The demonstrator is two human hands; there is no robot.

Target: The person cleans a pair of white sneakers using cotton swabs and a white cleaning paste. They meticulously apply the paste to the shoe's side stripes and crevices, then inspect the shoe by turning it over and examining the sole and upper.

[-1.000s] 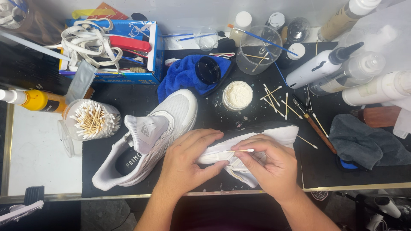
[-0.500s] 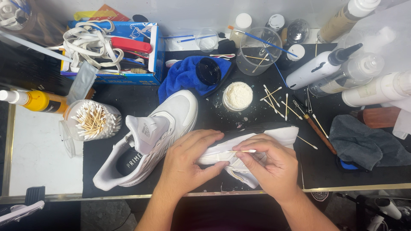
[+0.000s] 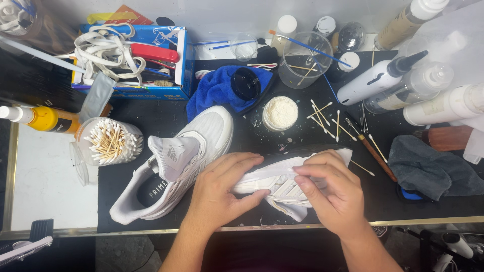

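shoe point(image 3: 282, 181), white, lies on its side on the black counter point(image 3: 252, 136) near the front edge. left hand point(image 3: 224, 189) presses flat and spread on its heel end, steadying it. right hand point(image 3: 333, 194) rests on the toe end, fingertips pinched on something thin and white. second shoe point(image 3: 171, 166) lies just left; swab jar point(image 3: 108, 141) beyond it.

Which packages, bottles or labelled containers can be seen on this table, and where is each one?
Blue cardboard box: back left, open, with white laces inside.
Yellow bottle: left edge, lying down, dark label.
White bottles: back right, lying, pale labels.
Clear tub: left of the white shoe, full of cotton swabs.
Round jar: centre, white powder.
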